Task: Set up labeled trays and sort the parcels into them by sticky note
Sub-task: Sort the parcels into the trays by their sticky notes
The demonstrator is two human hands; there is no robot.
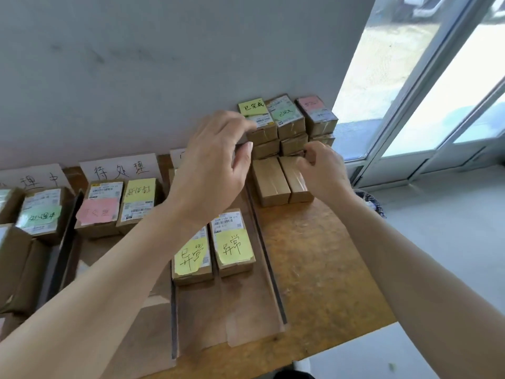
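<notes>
Stacked against the grey wall (136,64) at the table's (314,255) far right: brown taped parcels (289,127), topped with yellow, green and pink sticky notes. Left hand (216,157) reaching in, fingertips on the yellow-noted parcel (259,123), thumb apart. Right hand (322,165) curled at the stack's foot; grip impossible to tell. Two yellow-noted parcels (213,250) in a cardboard tray (246,310).

Your two arms were bare from the hands right up to the frame edge, with no sleeve, cuff, watch, band or glove showing on either. Your left hand (216,157) had short, plain nails with no polish, the thumbnail clearest. Your right hand (325,170) carried no ring that could be made out, and its nails were mostly hidden
</notes>
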